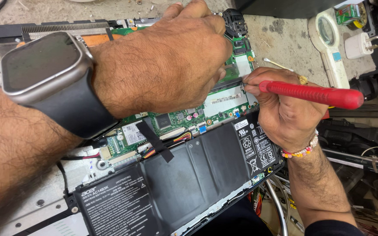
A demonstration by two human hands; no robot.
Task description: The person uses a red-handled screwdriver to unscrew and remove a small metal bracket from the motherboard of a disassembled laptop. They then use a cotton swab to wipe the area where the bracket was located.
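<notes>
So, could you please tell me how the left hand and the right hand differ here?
The left hand lies knuckles up, fingertips pressed on the green circuit board; the right hand grips a red-handled screwdriver. The left wrist wears a smartwatch; the right wears a beaded bracelet. Both work over the open laptop.

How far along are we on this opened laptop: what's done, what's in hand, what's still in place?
Done: the bottom cover is off, so the green circuit board and black battery lie exposed. In hand: the right hand holds a red-handled screwdriver with its tip at the board's edge, while the left hand presses on the board beside it. Left: the battery still sits in its bay, its coloured wires running toward the board.
</notes>
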